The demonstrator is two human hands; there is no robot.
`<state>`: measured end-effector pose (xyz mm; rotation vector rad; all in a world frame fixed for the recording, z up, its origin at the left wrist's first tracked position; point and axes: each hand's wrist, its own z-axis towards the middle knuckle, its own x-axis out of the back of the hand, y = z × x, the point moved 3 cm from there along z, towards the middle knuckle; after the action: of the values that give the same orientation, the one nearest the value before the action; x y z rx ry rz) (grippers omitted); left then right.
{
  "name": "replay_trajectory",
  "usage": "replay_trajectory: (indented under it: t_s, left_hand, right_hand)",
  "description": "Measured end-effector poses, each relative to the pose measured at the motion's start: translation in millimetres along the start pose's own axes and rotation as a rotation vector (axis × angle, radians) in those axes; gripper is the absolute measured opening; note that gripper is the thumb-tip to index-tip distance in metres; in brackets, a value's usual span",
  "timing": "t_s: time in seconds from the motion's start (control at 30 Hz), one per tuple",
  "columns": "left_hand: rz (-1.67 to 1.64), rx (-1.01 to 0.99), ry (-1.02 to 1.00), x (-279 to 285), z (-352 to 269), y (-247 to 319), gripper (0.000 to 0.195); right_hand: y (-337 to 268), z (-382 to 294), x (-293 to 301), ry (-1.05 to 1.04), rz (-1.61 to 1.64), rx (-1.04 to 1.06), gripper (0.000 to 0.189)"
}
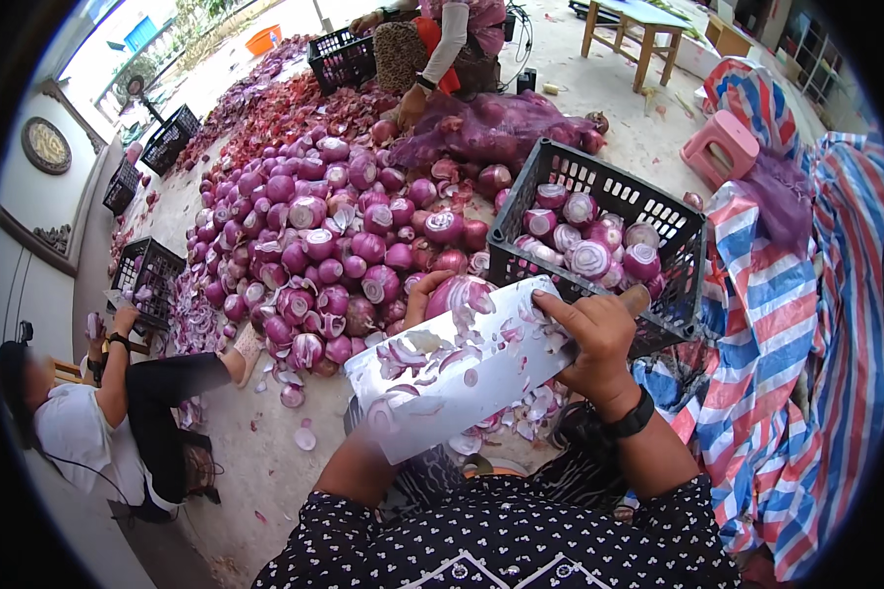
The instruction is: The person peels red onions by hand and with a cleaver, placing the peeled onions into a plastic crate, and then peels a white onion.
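My right hand (597, 342) grips one end of a wide metal cleaver (449, 375), its thumb lying on the blade. Bits of onion skin cling to the blade, which spans the view in front of me. Behind it, my left hand (423, 298) holds a large red onion (460, 294); the blade hides much of that hand and the onion's lower part. A heap of red onions (324, 243), many with cut ends, lies on the floor ahead. At the right of the heap stands a black plastic crate (597, 173) with trimmed onions in it.
A co-worker (88, 434) sits at the left beside a black crate (144, 276). Another person's hand (412, 107) touches a purple mesh bag of onions (479, 129) beyond the heap. Striped plastic sheeting (773, 339) and a pink stool (720, 147) are at the right. Peelings (527, 412) lie below the blade.
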<state>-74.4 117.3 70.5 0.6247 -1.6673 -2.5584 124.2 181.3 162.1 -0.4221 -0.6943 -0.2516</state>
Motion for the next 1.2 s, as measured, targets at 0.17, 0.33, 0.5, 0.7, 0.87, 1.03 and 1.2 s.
replay_trajectory:
  t_s: [0.17, 0.33, 0.5, 0.7, 0.87, 1.03, 1.2]
  left_hand:
    - [-0.037, -0.202, -0.079, 2, 4, -5, 0.062]
    - [-0.065, -0.087, -0.024, 0, 0, -7, 0.066]
    - [0.040, 0.047, 0.025, -11, -3, 16, 0.064]
    - [0.084, 0.198, 0.083, -12, -4, 21, 0.070]
    - [0.120, 0.241, 0.156, -9, -5, 15, 0.075]
    - [-0.018, 0.153, 0.254, -5, -7, 25, 0.087]
    - [0.016, 0.070, 0.278, -8, -7, 32, 0.089]
  right_hand:
    - [6, -1, 1, -0.003, -0.013, -0.027, 0.052]
    - [0, 1, 1, -0.003, 0.008, -0.012, 0.051]
    - [0, 1, -2, 0.005, 0.025, -0.005, 0.049]
    - [-3, 4, -2, -0.004, 0.030, 0.011, 0.050]
    - [-4, 0, 1, -0.030, 0.009, 0.017, 0.050]
    - [-9, -2, 0, -0.036, -0.008, 0.044, 0.050]
    - [-12, -3, -3, -0.031, -0.004, 0.094, 0.050]
